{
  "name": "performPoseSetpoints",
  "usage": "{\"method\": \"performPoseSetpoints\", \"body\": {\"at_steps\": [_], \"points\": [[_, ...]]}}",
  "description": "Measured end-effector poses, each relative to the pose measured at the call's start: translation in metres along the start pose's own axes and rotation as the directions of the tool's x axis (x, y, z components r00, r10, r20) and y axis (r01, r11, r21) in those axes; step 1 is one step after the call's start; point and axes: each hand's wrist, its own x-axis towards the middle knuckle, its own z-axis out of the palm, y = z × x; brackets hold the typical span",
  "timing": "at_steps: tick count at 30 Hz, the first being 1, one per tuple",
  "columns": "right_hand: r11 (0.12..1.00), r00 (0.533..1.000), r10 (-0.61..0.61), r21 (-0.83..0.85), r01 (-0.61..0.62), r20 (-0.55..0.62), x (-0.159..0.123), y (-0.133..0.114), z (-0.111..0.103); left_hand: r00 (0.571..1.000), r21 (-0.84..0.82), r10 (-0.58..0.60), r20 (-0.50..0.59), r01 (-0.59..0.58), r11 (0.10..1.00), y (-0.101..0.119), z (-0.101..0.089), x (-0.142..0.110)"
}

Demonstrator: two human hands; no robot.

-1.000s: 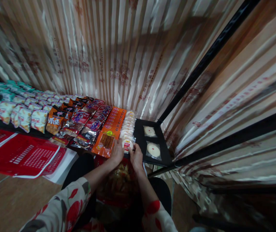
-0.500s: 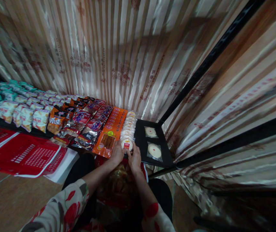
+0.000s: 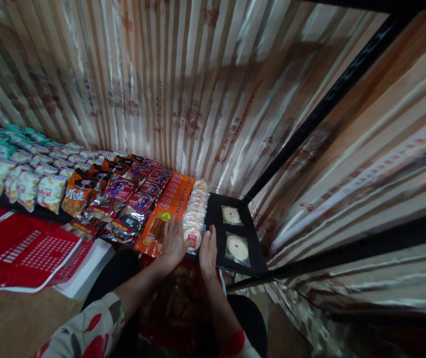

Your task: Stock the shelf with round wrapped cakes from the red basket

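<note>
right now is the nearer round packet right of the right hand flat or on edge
Flat: the nearer round packet shows its whole face upward on the black shelf.

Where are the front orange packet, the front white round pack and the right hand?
Front orange packet point(image 3: 155, 229): head view, on its brown patch.
Front white round pack point(image 3: 193, 239): head view, on its red label.
Right hand point(image 3: 208, 252): head view, on its middle.

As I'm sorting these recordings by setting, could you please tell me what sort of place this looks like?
Likely a small snack shop or stockroom: white snack bags and round white packs sit in rows along a black shelf.
</note>
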Motion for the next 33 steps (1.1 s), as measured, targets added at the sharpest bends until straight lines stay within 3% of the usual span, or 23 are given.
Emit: {"method": "performPoseSetpoints", "body": {"at_steps": [5, 9, 14, 18, 23, 27, 33], "points": [[1.0, 1.0, 0.007, 0.026, -0.007, 0.01, 0.006, 0.007, 0.018, 0.998, -0.02, 0.054, 0.034, -0.054, 0.998, -0.003, 0.008, 0.008], [0.999, 0.999, 0.03, 0.045, -0.031, 0.014, 0.011, 0.014, 0.013, 0.999, -0.06, 0.033, 0.023, -0.031, 0.998, -0.006, 0.01, 0.008], [0.98, 0.999, 0.032, 0.199, -0.033, 0.009, 0.047, 0.01, -0.003, 0.998, -0.168, -0.033, 0.05, 0.041, 0.985, -0.007, 0.007, 0.026], [0.926, 0.994, 0.1, 0.36, -0.111, 0.048, 0.073, 0.002, 0.005, 0.997, -0.174, -0.05, 0.066, 0.061, 0.983, -0.003, 0.009, 0.048], [0.902, 0.981, 0.104, 0.4, -0.162, 0.162, 0.073, -0.001, 0.022, 0.998, -0.129, -0.021, 0.067, 0.029, 0.991, -0.002, 0.02, 0.055], [0.897, 0.985, 0.107, 0.414, -0.153, 0.132, 0.078, 0.004, 0.02, 0.999, -0.169, -0.043, 0.031, 0.048, 0.984, -0.006, 0.021, 0.058], [0.803, 0.981, 0.153, 0.564, -0.193, 0.118, 0.123, 0.003, 0.015, 0.978, -0.234, -0.184, 0.098, 0.202, 0.951, -0.006, 0.011, 0.103]]}}
